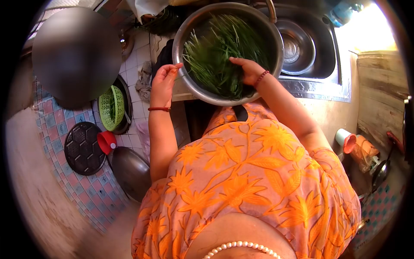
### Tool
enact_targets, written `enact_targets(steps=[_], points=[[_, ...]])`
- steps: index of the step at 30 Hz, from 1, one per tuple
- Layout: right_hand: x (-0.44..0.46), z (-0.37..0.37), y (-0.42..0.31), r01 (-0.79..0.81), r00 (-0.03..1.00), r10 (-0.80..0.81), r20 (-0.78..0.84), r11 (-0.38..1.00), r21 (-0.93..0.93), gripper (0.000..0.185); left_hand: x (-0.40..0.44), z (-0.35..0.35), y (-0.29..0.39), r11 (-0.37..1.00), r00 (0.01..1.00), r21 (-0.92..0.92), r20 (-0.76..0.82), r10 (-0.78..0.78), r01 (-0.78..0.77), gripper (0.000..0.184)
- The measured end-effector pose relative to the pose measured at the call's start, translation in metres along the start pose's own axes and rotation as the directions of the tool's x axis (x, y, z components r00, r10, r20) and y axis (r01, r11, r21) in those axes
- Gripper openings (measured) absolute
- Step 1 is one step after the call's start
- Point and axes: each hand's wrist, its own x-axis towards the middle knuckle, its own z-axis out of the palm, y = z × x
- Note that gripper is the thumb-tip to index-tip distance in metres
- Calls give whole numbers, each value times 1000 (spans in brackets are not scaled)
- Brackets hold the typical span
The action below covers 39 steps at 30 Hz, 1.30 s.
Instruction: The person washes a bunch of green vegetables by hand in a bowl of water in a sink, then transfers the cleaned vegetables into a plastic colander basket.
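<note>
A wide metal basin [177, 56] stands in front of me, holding a heap of long, thin green stalks [211, 47]. My left hand [163, 82] is at the basin's left rim, thumb and fingertips pinched together. What they hold, if anything, is too small to make out. Inside the basin's right part, my right hand [250, 71] is closed around some of the stalks. Its lower fingers are partly hidden by the greens, which look blurred near the hand.
Behind the basin at right is a steel sink [325, 52] with a round metal bowl [297, 45] in it. On the left are a green perforated basket [111, 108], a black round mat [85, 148], a red cup [105, 141] and a grey metal pan [130, 172].
</note>
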Motion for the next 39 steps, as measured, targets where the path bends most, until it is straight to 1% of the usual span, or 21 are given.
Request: enact_targets(steps=[3,8,10,11,13,15,16,18,21,24,26,27,28,29,30,31,33,34,37,38,39], points=[[-2,3,1,-9,997,8,-73,1000,-7,27,-21,-6,12,921,930,222,-261,-260,320,8],[1,-1,2,-1,996,-1,-85,1000,-21,25,-73,-26,-15,953,905,-71,-301,-301,294,10],[3,-3,2,-6,995,3,-96,1000,-30,25,-100,-48,-38,890,848,33,-322,-420,454,10],[3,-3,2,-9,995,5,-102,999,-36,24,-114,-62,-55,845,813,83,-336,-476,529,10],[2,-1,2,-17,992,10,-124,998,-54,22,-138,-84,-98,509,688,468,-411,-598,722,16],[3,-1,3,-3,990,-12,-140,995,-102,25,-176,-112,-179,123,784,852,-399,-475,508,9],[4,-3,4,16,989,-37,-145,990,-141,29,-196,-123,-211,10,831,923,-340,-441,384,10],[1,-3,6,101,975,-154,-159,950,-296,40,-225,-137,-251,78,885,969,-180,-430,236,14],[-7,10,9,242,881,-449,-150,699,-672,61,-230,-143,-246,160,874,950,-168,-456,267,20],[-12,19,15,219,729,-684,22,202,-955,74,-153,-82,-102,76,659,747,-528,-535,661,33],[-21,15,14,198,692,-681,240,-141,-970,74,-130,-80,-71,227,868,844,-440,-229,487,47],[-32,19,12,152,727,-624,286,-261,-954,72,-115,-68,-53,509,928,803,-371,21,309,44],[-49,30,6,109,763,-561,321,-378,-919,70,-100,-52,-37,703,894,709,-347,283,53,41],[-66,44,0,71,799,-492,345,-493,-867,68,-83,-39,-27,844,899,531,-334,282,-68,38],[-80,63,-7,7,845,-458,276,-506,-862,54,-66,-29,-18,930,903,318,-321,286,-182,35],[-81,68,-8,23,796,-503,336,-530,-848,49,-54,-17,-7,986,944,71,-286,165,-151,37],[-79,75,-14,44,675,-582,454,-582,-812,41,-30,3,7,912,993,-410,-117,-32,-19,44],[-66,71,-14,92,572,-600,559,-630,-771,38,-20,9,5,838,997,-545,-38,-68,37,48],[-20,67,-3,93,676,-588,445,-531,-842,46,0,20,4,588,980,-784,164,-112,199,57],[15,33,12,72,687,-492,534,-685,-725,54,2,23,6,541,975,-811,190,-115,222,59],[15,36,29,-5,737,-469,486,-724,-690,59,4,23,7,493,969,-835,215,-118,245,61]])
